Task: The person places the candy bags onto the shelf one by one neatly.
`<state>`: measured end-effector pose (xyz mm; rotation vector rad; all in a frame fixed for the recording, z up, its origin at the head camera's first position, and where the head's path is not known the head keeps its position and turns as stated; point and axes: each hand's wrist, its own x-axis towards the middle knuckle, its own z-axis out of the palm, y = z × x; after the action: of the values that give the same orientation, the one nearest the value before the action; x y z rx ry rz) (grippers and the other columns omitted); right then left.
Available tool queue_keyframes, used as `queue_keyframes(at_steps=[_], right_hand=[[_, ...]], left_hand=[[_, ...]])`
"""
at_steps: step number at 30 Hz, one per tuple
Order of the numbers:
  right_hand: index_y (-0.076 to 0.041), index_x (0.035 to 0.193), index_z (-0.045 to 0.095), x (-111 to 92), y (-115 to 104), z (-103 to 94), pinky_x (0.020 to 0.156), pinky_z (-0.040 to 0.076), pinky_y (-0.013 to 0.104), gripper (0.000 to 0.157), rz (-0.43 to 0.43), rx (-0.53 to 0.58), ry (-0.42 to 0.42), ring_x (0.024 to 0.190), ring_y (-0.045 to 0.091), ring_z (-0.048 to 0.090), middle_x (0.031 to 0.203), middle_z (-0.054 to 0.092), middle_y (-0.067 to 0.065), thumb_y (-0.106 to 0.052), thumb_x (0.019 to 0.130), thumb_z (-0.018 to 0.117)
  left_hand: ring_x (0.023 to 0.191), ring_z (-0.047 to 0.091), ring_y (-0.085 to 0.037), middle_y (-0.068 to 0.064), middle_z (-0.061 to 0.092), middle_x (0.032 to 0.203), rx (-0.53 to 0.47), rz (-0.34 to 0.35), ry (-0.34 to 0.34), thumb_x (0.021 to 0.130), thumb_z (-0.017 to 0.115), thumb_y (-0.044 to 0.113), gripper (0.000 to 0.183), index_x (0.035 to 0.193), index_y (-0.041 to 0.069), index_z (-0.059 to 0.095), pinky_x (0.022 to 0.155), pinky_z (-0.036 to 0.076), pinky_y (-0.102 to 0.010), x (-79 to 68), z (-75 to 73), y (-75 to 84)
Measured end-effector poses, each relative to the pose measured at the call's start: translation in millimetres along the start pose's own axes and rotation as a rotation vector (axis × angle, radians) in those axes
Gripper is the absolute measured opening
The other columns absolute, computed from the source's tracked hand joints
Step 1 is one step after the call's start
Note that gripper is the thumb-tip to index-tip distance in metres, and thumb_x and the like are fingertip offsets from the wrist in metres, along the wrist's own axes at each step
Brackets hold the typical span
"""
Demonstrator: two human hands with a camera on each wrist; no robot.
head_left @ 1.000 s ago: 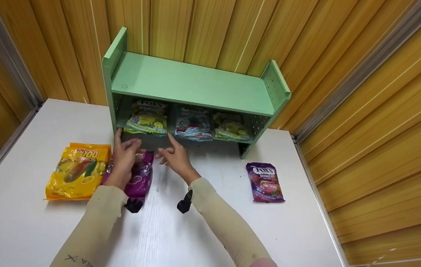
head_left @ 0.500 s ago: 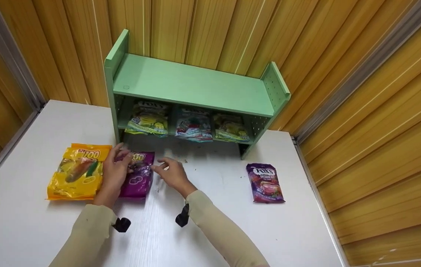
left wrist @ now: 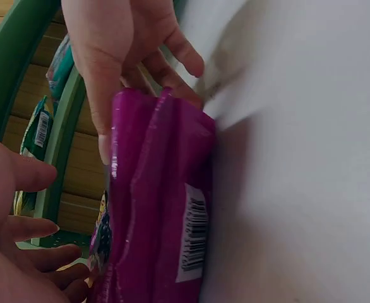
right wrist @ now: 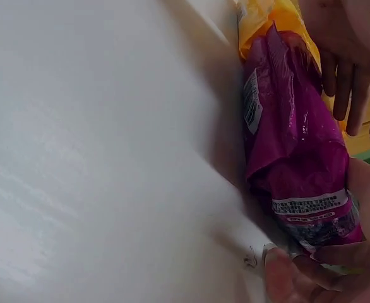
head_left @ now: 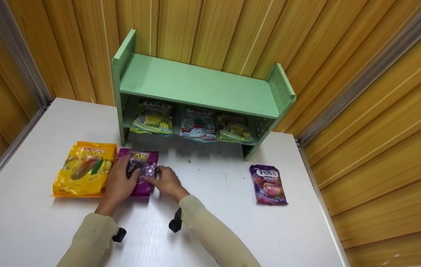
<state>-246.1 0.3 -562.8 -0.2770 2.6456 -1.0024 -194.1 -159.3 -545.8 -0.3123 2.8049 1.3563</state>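
Observation:
In the head view a purple candy bag (head_left: 146,160) marked "100" lies on the table before the shelf. My right hand (head_left: 168,182) grips its right edge, thumb on the front. From the left wrist view, the right hand's (left wrist: 131,38) fingers reach behind the bag (left wrist: 153,196), whose edge is tipped up off the table. My left hand (head_left: 121,181) is over the bag's left side with relaxed fingers. Those fingers (left wrist: 36,173) stand a little off the bag in the left wrist view. An orange candy bag (head_left: 80,172) lies just left of it.
A green shelf (head_left: 199,83) stands at the back against the wood-look wall. Three candy bags, including a blue one (head_left: 198,126), sit on its lower board. Another purple bag (head_left: 268,186), marked FOX'S, lies on the white table (head_left: 210,222) at the right.
Both hands have come down from the shelf's lower board to the purple bag on the table. The right hand has taken hold of its right edge.

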Motion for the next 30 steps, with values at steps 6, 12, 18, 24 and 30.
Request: queue_keyframes(at_steps=[6, 12, 18, 24, 30], right_hand=[[-0.003, 0.133, 0.056, -1, 4, -2.1, 0.106, 0.044, 0.037, 0.072, -0.036, 0.013, -0.002, 0.124, 0.028, 0.056, 0.131, 0.06, 0.015, -0.053, 0.083, 0.07], [-0.004, 0.131, 0.059, 0, 11, -4.1, 0.106, 0.044, 0.036, 0.062, -0.074, 0.049, 0.016, 0.12, 0.027, 0.057, 0.125, 0.063, 0.013, -0.043, 0.084, 0.072], [-0.003, 0.132, 0.058, -1, 22, -10.1, 0.108, 0.042, 0.038, 0.06, -0.103, 0.076, 0.008, 0.123, 0.028, 0.056, 0.126, 0.062, 0.013, -0.039, 0.086, 0.071], [-0.001, 0.134, 0.055, -5, 35, -20.3, 0.11, 0.04, 0.04, 0.064, -0.092, 0.08, 0.003, 0.127, 0.03, 0.053, 0.13, 0.06, 0.015, -0.04, 0.086, 0.071], [-0.002, 0.134, 0.055, -8, 46, -29.1, 0.101, 0.048, 0.036, 0.064, -0.074, 0.123, 0.001, 0.121, 0.028, 0.055, 0.127, 0.061, 0.014, -0.039, 0.085, 0.072]], left_hand=[[0.147, 0.011, -0.044, -0.023, 0.012, 0.16, 0.077, 0.044, 0.021, 0.098, 0.054, 0.029, 0.069, 0.154, 0.007, 0.02, 0.116, 0.013, -0.064, -1.9, 7.4, -5.2], [0.147, 0.012, -0.044, -0.023, 0.015, 0.16, 0.099, 0.087, 0.041, 0.098, 0.054, 0.029, 0.067, 0.153, 0.005, 0.024, 0.116, 0.011, -0.065, -2.9, 15.7, -8.9], [0.146, 0.016, -0.045, -0.024, 0.022, 0.157, 0.102, 0.15, 0.083, 0.096, 0.056, 0.028, 0.066, 0.15, 0.002, 0.03, 0.116, 0.015, -0.063, -5.0, 25.4, -6.2], [0.146, 0.015, -0.045, -0.024, 0.021, 0.158, 0.077, 0.162, 0.057, 0.096, 0.057, 0.028, 0.065, 0.15, 0.002, 0.031, 0.117, 0.014, -0.061, -8.1, 35.3, 2.1], [0.144, 0.022, -0.044, -0.023, 0.025, 0.157, 0.079, 0.229, 0.078, 0.095, 0.06, 0.019, 0.063, 0.15, 0.005, 0.033, 0.116, 0.019, -0.061, -9.9, 41.1, 4.2]])
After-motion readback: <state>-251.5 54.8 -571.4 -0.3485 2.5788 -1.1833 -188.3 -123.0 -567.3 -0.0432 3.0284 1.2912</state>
